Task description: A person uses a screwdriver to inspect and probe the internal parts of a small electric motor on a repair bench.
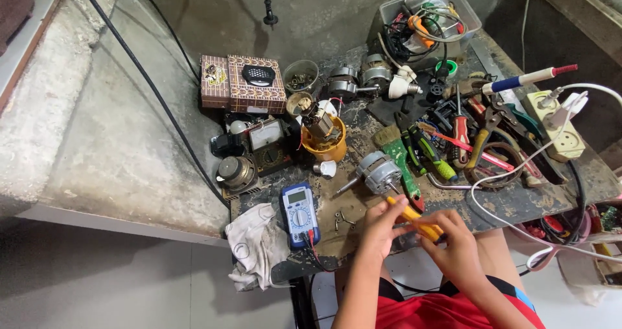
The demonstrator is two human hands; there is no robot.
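Both my hands meet at the near edge of a small cluttered workbench (518,203). My left hand (379,228) pinches the front part of a yellow-handled tool (414,217), and my right hand (457,248) wraps its rear end. The tool's tip points toward a small grey electric motor (380,171) lying just beyond my left hand. A blue digital multimeter (299,214) lies to the left of my hands, with its leads trailing off the edge. A few small screws (341,221) lie between the meter and my left hand.
A white rag (256,245) hangs at the near left corner. Pliers, screwdrivers and a green-handled brush (398,154) crowd the right side. A white cable (518,167) loops to a power strip (557,125). A yellow cup holding a motor (324,138), patterned boxes (243,83) and a clear bin (431,21) stand behind.
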